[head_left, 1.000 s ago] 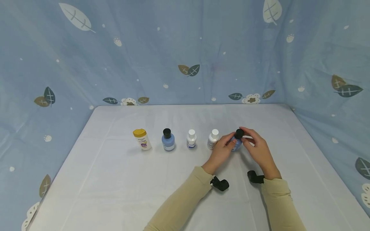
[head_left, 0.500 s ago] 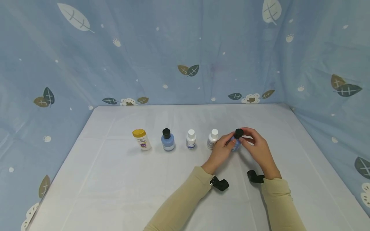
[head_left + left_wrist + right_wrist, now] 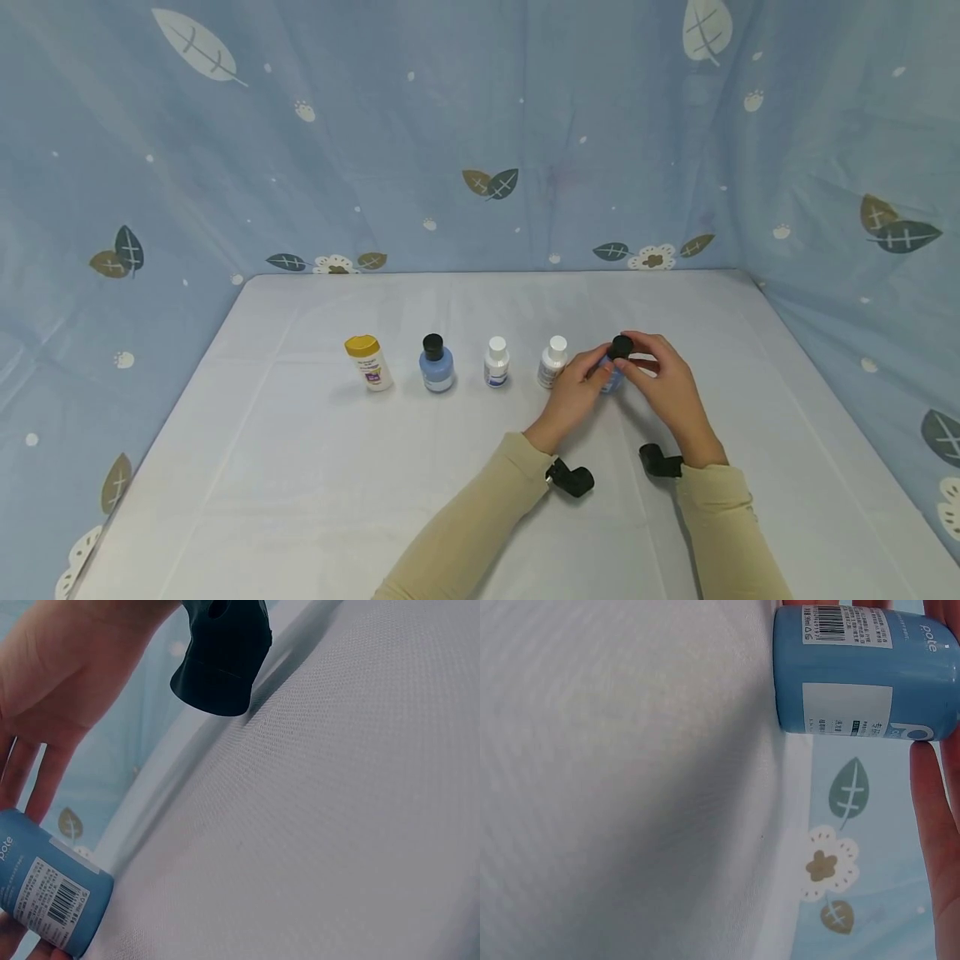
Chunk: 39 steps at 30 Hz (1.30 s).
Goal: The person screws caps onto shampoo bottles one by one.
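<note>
A blue bottle point(image 3: 613, 380) with a black cap point(image 3: 620, 347) stands upright at the right end of a row of bottles. My left hand point(image 3: 575, 390) grips its body from the left, fingers behind it and thumb in front. My right hand point(image 3: 666, 385) pinches around the cap from the right, thumb in front and forefinger behind. In the left wrist view, the bottle's barcode label point(image 3: 51, 901) faces out at the lower left. In the right wrist view, the blue bottle point(image 3: 855, 667) has its base at the white cloth, with fingers point(image 3: 933, 802) at its shoulder.
Left of my hands stand a white bottle point(image 3: 553, 363), another white bottle point(image 3: 497, 363), a second blue bottle point(image 3: 437, 367) and a yellow-capped bottle point(image 3: 371, 367). A white cloth point(image 3: 315, 483) covers the table. A blue patterned curtain point(image 3: 420, 125) hangs behind.
My right thumb has shifted left across the front of the cap's base, and the right wrist has moved very slightly left. The left hand and the other bottles have stayed put.
</note>
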### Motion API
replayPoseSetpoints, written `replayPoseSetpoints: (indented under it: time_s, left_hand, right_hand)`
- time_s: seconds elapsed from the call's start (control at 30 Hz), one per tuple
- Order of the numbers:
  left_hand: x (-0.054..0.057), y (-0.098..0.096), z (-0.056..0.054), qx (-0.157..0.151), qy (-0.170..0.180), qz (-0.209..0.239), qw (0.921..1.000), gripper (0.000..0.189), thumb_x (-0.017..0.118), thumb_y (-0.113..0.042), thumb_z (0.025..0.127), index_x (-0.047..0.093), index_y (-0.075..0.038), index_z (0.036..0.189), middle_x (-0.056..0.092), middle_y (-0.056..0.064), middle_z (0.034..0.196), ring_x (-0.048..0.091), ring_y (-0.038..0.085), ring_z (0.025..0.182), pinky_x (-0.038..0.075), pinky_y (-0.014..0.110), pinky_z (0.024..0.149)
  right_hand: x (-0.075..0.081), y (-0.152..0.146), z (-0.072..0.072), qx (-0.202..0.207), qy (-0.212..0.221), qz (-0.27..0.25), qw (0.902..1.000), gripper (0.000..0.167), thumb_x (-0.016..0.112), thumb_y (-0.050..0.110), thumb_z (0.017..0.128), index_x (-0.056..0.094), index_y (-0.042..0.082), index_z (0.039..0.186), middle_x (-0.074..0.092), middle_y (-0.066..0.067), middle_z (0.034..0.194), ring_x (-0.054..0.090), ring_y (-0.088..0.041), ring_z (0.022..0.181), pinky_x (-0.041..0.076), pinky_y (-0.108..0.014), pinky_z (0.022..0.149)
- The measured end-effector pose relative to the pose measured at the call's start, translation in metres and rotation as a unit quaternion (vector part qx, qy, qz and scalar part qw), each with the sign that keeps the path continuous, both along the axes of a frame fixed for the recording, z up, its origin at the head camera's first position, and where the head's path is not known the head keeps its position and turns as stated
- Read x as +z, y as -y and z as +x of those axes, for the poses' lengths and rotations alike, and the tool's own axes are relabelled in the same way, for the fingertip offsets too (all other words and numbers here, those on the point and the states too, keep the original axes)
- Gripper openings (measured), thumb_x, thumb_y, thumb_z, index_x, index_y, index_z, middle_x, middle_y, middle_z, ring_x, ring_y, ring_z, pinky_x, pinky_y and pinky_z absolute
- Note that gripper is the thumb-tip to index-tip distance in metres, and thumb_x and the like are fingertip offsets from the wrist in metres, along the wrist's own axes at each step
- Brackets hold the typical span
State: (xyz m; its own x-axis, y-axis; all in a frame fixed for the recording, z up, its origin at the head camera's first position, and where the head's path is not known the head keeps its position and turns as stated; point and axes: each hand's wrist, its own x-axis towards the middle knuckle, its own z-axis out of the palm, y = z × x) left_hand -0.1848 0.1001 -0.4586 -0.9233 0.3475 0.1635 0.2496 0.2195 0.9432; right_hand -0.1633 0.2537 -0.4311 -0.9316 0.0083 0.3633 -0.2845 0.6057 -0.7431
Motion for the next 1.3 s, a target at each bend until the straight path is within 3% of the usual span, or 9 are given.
replayPoseSetpoints:
  time_s: [0.13, 0.33, 0.43, 0.57, 0.73, 0.83, 0.97, 1.2, 1.3]
  left_hand:
    - [0.000, 0.000, 0.000, -0.002, -0.007, 0.000, 1.0000, 0.041, 0.045, -0.040, 0.092, 0.047, -0.026, 0.131, 0.051, -0.008, 0.122, 0.045, 0.003, 0.112, 0.037, 0.023, 0.091]
    - [0.001, 0.000, 0.001, 0.002, -0.002, 0.004, 1.0000, 0.040, 0.047, -0.038, 0.091, 0.048, -0.026, 0.130, 0.051, -0.009, 0.122, 0.044, 0.003, 0.112, 0.036, 0.023, 0.091]
    - [0.000, 0.000, 0.001, 0.004, 0.003, 0.005, 1.0000, 0.041, 0.047, -0.038, 0.091, 0.047, -0.027, 0.130, 0.051, -0.009, 0.122, 0.044, 0.002, 0.112, 0.036, 0.023, 0.092]
    - [0.000, 0.000, 0.001, 0.004, 0.006, 0.010, 0.9999, 0.041, 0.047, -0.040, 0.090, 0.047, -0.028, 0.130, 0.051, -0.010, 0.122, 0.044, 0.003, 0.112, 0.036, 0.023, 0.092]
    - [0.001, 0.001, 0.001, 0.002, 0.000, 0.003, 1.0000, 0.041, 0.047, -0.037, 0.091, 0.047, -0.026, 0.130, 0.051, -0.008, 0.123, 0.043, 0.003, 0.113, 0.035, 0.023, 0.092]
    - [0.002, 0.001, 0.001, 0.001, 0.001, 0.003, 1.0000, 0.041, 0.047, -0.037, 0.091, 0.047, -0.026, 0.130, 0.051, -0.008, 0.123, 0.043, 0.003, 0.113, 0.036, 0.023, 0.092]
    - [0.003, 0.001, 0.001, 0.001, 0.001, 0.002, 1.0000, 0.040, 0.047, -0.036, 0.092, 0.047, -0.025, 0.130, 0.051, -0.008, 0.123, 0.044, 0.003, 0.112, 0.036, 0.023, 0.091]
    - [0.003, 0.000, 0.001, 0.004, -0.011, -0.007, 0.9999, 0.039, 0.046, -0.035, 0.093, 0.048, -0.025, 0.130, 0.052, -0.007, 0.121, 0.045, 0.003, 0.111, 0.037, 0.023, 0.091]
    - [0.003, 0.001, 0.001, 0.004, -0.012, -0.008, 0.9999, 0.039, 0.046, -0.036, 0.092, 0.048, -0.026, 0.130, 0.052, -0.008, 0.121, 0.045, 0.003, 0.111, 0.037, 0.023, 0.091]
  right_hand:
    - [0.004, 0.001, 0.002, 0.002, 0.014, 0.003, 0.9999, 0.049, 0.064, 0.029, 0.082, 0.048, 0.017, 0.128, 0.051, -0.002, 0.116, 0.048, -0.019, 0.106, 0.044, -0.036, 0.084]
    - [0.007, -0.001, 0.004, 0.027, 0.029, -0.014, 0.9991, 0.048, 0.060, 0.019, 0.086, 0.044, 0.017, 0.132, 0.048, -0.004, 0.127, 0.046, -0.016, 0.109, 0.038, -0.016, 0.085]
    - [0.018, 0.005, 0.012, 0.033, 0.029, -0.020, 0.9988, 0.045, 0.057, 0.014, 0.088, 0.045, 0.012, 0.131, 0.048, -0.007, 0.127, 0.046, -0.019, 0.109, 0.036, -0.013, 0.084]
    - [0.026, 0.009, 0.016, 0.030, 0.034, -0.019, 0.9988, 0.043, 0.057, 0.014, 0.088, 0.045, 0.010, 0.130, 0.048, -0.007, 0.126, 0.046, -0.020, 0.109, 0.037, -0.015, 0.085]
    - [0.006, -0.002, 0.005, 0.024, 0.031, -0.029, 0.9988, 0.045, 0.059, 0.019, 0.087, 0.046, 0.019, 0.130, 0.048, -0.003, 0.125, 0.046, -0.018, 0.109, 0.040, -0.030, 0.088]
    - [0.002, -0.002, 0.003, 0.018, 0.023, -0.034, 0.9990, 0.045, 0.060, 0.023, 0.086, 0.047, 0.019, 0.129, 0.049, -0.003, 0.122, 0.046, -0.018, 0.108, 0.040, -0.036, 0.087]
    - [0.001, -0.001, 0.002, 0.016, 0.014, -0.031, 0.9993, 0.045, 0.061, 0.024, 0.085, 0.048, 0.018, 0.128, 0.050, -0.005, 0.118, 0.046, -0.021, 0.106, 0.041, -0.032, 0.085]
    - [0.005, 0.000, 0.001, 0.025, 0.025, -0.025, 0.9991, 0.052, 0.064, 0.026, 0.082, 0.046, 0.013, 0.129, 0.048, -0.002, 0.117, 0.046, -0.018, 0.108, 0.042, -0.040, 0.086]
    - [0.007, 0.000, 0.002, 0.029, 0.026, -0.023, 0.9990, 0.051, 0.063, 0.022, 0.084, 0.045, 0.015, 0.131, 0.047, -0.001, 0.119, 0.045, -0.014, 0.108, 0.041, -0.036, 0.087]
